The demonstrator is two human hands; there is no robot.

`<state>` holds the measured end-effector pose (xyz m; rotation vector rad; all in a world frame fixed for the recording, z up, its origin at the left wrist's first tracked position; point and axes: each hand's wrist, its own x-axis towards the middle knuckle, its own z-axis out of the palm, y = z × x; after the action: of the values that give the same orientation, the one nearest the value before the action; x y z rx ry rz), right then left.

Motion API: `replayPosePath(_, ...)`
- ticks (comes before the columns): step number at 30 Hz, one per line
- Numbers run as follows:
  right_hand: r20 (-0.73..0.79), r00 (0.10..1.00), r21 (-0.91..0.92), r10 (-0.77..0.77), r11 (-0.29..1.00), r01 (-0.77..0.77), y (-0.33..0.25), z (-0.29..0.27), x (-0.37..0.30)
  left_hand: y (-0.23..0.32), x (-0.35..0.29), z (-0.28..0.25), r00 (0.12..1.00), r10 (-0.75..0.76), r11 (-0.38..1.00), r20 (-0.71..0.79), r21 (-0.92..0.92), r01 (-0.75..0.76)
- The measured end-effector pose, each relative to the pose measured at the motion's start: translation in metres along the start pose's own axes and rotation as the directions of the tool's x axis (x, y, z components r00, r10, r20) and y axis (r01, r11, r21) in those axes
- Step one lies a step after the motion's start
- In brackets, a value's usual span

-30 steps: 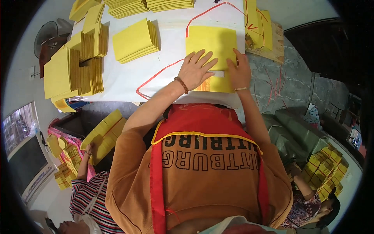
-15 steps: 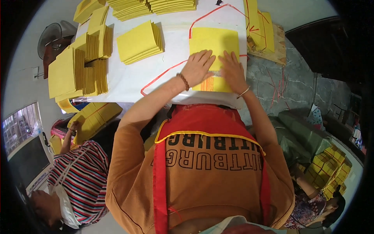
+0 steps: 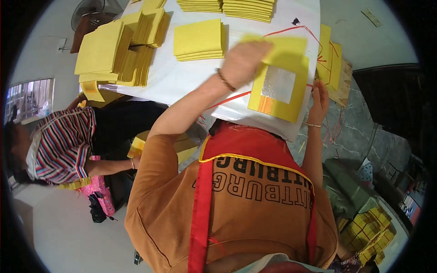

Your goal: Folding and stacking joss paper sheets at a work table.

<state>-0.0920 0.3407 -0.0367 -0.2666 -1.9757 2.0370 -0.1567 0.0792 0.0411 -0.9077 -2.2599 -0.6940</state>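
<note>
My left hand (image 3: pixel 248 63), with a dark bead bracelet, is closed over the left edge of a yellow sheet (image 3: pixel 291 45). Motion blurs both the hand and the sheet. Just below lies a flat yellow packet (image 3: pixel 298 102) with a silvery, shiny rectangle (image 3: pixel 277 85) and an orange patch on its face. Past the table's right edge is my right hand (image 3: pixel 320 99), its fingers stretched upward and apart from the packet. Beside its fingertips, a red ribbon (image 3: pixel 230 99) that runs beneath the packet comes out at the table edge.
Stacks of yellow packets (image 3: pixel 98 52) stand at the table's left, with a smaller pile (image 3: pixel 198 38) nearer the middle. More yellow bundles (image 3: pixel 334 59) rest on a wooden board beyond the right edge. A co-worker in a striped top (image 3: pixel 63 145) is at the lower left; another is partly visible at lower right.
Both hands lay flat on the yellow sheet. Now the left hand has moved up with the sheet, uncovering the silvery rectangle, and the right hand has moved off past the table's right edge.
</note>
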Motion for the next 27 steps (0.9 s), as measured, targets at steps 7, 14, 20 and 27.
replayPosePath(7,0.022,0.998,-0.149,0.060,0.987,-0.056,0.022,-0.008,-0.011,-0.123,-0.060,-0.064,0.994,-0.114,0.895,0.002,0.435,0.102)
replayPosePath(14,0.111,0.993,-0.209,0.044,0.978,-0.020,0.024,-0.007,-0.016,-0.152,-0.109,-0.040,0.889,-0.325,0.867,0.321,0.478,0.144)
replayPosePath(20,0.102,0.992,-0.215,0.068,0.976,-0.045,0.020,-0.002,-0.018,-0.163,-0.113,-0.052,0.748,-0.347,0.936,0.565,0.256,0.241)
replayPosePath(27,0.112,0.990,-0.267,0.089,0.962,-0.056,0.016,-0.010,-0.013,-0.150,-0.130,-0.037,0.850,-0.373,0.922,0.373,0.255,0.292)
